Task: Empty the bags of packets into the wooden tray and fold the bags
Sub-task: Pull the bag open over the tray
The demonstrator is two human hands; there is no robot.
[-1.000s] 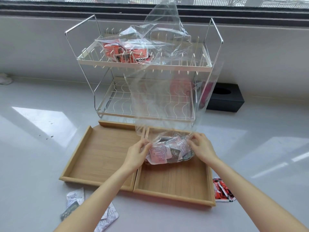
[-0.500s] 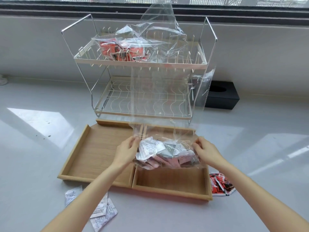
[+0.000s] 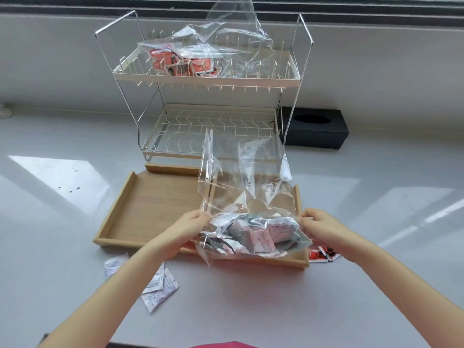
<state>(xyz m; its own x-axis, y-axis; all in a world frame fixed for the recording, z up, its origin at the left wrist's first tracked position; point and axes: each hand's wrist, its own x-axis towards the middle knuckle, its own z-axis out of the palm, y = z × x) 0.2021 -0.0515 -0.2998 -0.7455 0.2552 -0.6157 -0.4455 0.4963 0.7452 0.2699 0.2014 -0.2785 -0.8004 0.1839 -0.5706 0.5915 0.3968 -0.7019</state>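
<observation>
Bright window daylight casts pale patches on the glossy countertop beside both hands; wide-angle bowing curves the edges.

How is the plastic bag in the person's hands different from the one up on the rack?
The held bag is gripped at both sides by the left hand and right hand above the wooden tray; the rack bag lies untouched on the top shelf of the wire rack. The held bag carries pale pink and grey packets, the rack bag red ones. Both are clear plastic and still hold packets.
</observation>
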